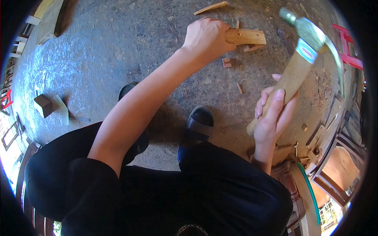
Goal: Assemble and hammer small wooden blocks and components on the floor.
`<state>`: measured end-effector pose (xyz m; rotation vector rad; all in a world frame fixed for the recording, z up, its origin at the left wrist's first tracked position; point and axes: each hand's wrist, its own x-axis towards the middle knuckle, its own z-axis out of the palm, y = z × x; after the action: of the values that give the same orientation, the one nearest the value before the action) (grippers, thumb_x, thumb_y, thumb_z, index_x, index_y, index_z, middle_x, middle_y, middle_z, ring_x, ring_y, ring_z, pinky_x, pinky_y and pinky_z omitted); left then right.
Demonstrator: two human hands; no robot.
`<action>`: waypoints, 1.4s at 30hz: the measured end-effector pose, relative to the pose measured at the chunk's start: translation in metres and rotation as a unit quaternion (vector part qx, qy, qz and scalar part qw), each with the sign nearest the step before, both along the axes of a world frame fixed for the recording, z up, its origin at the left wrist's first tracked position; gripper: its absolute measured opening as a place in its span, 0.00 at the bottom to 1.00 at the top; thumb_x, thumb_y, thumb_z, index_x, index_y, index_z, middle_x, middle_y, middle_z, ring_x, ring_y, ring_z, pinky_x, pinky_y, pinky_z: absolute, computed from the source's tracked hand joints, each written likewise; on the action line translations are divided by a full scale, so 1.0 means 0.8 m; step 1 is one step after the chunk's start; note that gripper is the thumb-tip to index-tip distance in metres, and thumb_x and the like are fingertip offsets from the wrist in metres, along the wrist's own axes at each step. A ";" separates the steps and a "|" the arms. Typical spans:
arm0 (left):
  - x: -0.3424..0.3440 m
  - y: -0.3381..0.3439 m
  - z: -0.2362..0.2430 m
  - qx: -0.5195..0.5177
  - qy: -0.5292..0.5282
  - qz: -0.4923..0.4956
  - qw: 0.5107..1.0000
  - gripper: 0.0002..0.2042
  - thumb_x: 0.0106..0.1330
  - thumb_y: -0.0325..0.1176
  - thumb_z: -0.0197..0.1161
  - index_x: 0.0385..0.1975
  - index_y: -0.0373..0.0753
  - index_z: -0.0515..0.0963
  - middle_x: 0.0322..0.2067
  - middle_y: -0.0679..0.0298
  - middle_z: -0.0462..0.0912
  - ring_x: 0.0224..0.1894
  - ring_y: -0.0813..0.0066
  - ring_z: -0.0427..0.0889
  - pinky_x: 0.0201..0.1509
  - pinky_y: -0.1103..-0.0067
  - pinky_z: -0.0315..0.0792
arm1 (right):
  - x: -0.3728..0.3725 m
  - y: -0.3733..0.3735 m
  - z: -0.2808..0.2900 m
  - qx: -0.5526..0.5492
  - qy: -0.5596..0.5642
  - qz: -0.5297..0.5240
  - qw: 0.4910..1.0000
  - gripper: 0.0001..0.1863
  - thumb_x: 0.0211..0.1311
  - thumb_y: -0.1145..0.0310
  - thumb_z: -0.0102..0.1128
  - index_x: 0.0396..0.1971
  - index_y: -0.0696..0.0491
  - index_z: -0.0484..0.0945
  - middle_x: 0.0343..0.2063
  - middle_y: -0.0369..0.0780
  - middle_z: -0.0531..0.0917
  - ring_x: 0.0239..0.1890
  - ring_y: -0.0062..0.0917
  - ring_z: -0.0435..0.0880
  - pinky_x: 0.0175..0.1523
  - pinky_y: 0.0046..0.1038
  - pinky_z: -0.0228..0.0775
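Observation:
My left hand [208,38] reaches far forward, closed around one end of a short piece of wood [247,37] held low over the floor. Small dark marks show on the wood's upper face, and its right end sticks out past my fingers. On the right, my right hand [273,110] grips the wooden handle of a claw hammer [293,74]. The hammer is raised, with its shiny metal head up and to the right of the hand and a blue and white label below the head. Another wood piece [254,47] shows beneath the held one.
Wood scraps lie about: a thin strip [211,8], a small reddish block [226,63] and a sliver [239,88]. A dark block [43,105] sits at left. A red plastic stool [348,46] stands far right, above wooden frames [334,177]. My sandalled foot [200,122] is below.

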<state>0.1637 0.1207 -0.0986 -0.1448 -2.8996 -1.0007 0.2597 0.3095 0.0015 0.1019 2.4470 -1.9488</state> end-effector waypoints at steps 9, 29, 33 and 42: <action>-0.004 0.005 0.006 -0.058 -0.059 0.012 0.997 0.25 0.51 0.58 0.75 0.42 0.47 0.89 0.34 0.56 0.89 0.40 0.55 0.89 0.47 0.63 0.82 | 0.007 0.003 -0.044 0.109 -0.154 0.019 0.982 0.15 0.82 0.54 0.48 0.54 0.50 0.74 0.23 0.28 0.69 0.19 0.07 0.64 0.21 0.14 0.54; -0.134 -0.108 -0.024 0.166 -0.330 -0.102 0.924 0.18 0.68 0.47 0.69 0.45 0.38 0.89 0.40 0.61 0.88 0.43 0.69 0.83 0.51 0.71 0.76 | -0.013 0.014 -0.036 0.047 -0.155 -0.005 0.987 0.19 0.81 0.52 0.49 0.55 0.51 0.77 0.22 0.30 0.70 0.15 0.09 0.64 0.19 0.16 0.56; -0.131 -0.116 -0.037 0.222 -0.357 -0.103 0.901 0.18 0.70 0.45 0.69 0.45 0.35 0.88 0.38 0.62 0.86 0.42 0.69 0.82 0.50 0.72 0.76 | -0.010 0.014 -0.046 0.057 -0.152 0.007 0.987 0.18 0.81 0.53 0.49 0.55 0.52 0.76 0.21 0.30 0.70 0.15 0.09 0.64 0.19 0.16 0.56; -0.124 -0.146 -0.080 0.242 -0.432 -0.009 0.869 0.20 0.66 0.49 0.74 0.38 0.35 0.87 0.32 0.63 0.82 0.34 0.73 0.78 0.35 0.75 0.71 | -0.008 0.023 -0.078 0.031 -0.192 -0.006 0.981 0.14 0.80 0.57 0.53 0.48 0.54 0.74 0.24 0.30 0.73 0.22 0.10 0.68 0.26 0.18 0.61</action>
<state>0.0642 0.0041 -0.1624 0.4177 -3.1667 -2.2306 0.2530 0.3280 -0.0606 0.4486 2.2541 -1.6649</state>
